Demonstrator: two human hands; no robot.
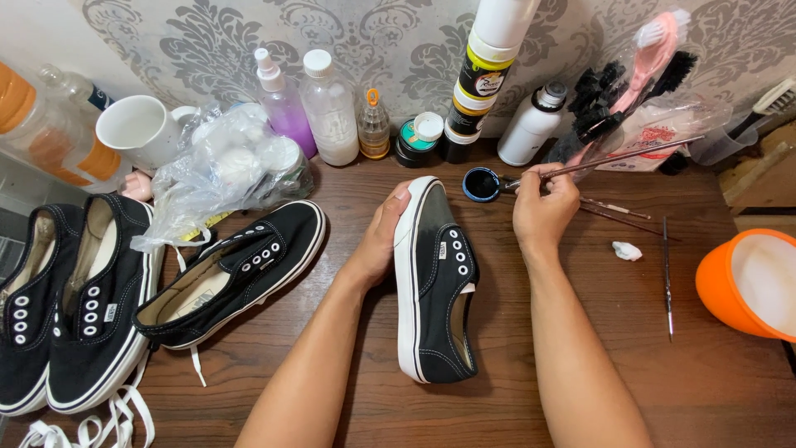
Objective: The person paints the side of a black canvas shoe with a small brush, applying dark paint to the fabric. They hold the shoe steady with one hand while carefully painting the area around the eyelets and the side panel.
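Along the patterned wall behind the black shoe (435, 282) stand a spray bottle (283, 104) of purple liquid, a clear bottle (329, 108) of whitish liquid, a small amber bottle (374, 126) with an orange cap, a tall white tube (485, 66) with a yellow-and-black label, and a white bottle (531, 124) with a dark cap. Just beyond the shoe's toe sits a small round dish (482, 184) of dark paint. The left hand (383, 232) has its fingers wrapped around the toe, keeping the shoe on its side on the worktop (630, 365). The right hand (543, 211) pinches a thin brush (613, 158), tip at the dish. Far right of the shoe stands an orange tub (746, 282) with a white inside.
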